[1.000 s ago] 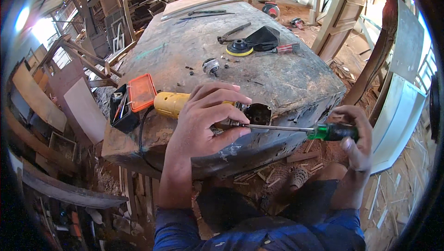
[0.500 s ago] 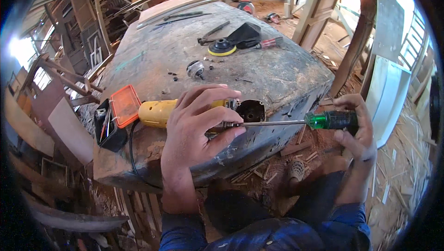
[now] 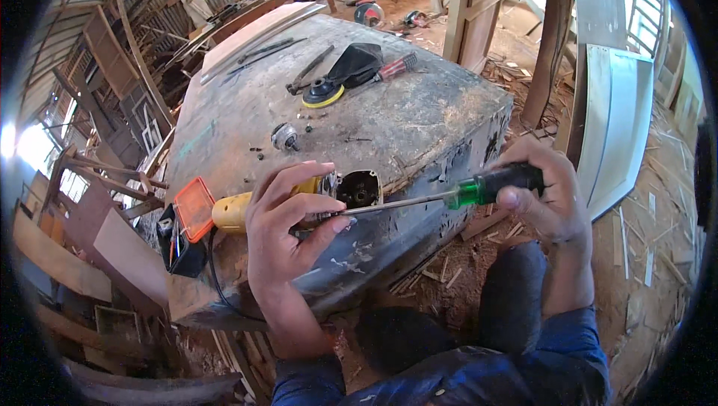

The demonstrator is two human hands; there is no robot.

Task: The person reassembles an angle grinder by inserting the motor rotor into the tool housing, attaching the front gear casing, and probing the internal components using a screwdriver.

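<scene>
My right hand (image 3: 550,193) is closed around the green and black handle of a screwdriver (image 3: 400,203), whose metal shaft points left. My left hand (image 3: 288,219) pinches the tip end of that shaft between thumb and fingers; whether a small part is also held there is hidden. Behind the left hand, on the bench, lies a yellow corded power tool (image 3: 230,212), partly covered by the hand. Beside its front end is a dark open housing (image 3: 361,189) with a round hole inside. A loose metal gear head (image 3: 284,137) sits farther back, near several small dark pieces.
On the worn bench (image 3: 419,118) are a black and yellow sanding pad (image 3: 323,93), a black bag (image 3: 357,64), a red-handled tool (image 3: 397,66) and a hammer (image 3: 310,69). An orange-lidded box (image 3: 193,208) stands at the left edge. Wood scraps litter the floor (image 3: 636,271).
The head view has shifted, so bench items appear farther left. The screwdriver is now tilted, its handle higher than its tip. Both hands keep their hold.
</scene>
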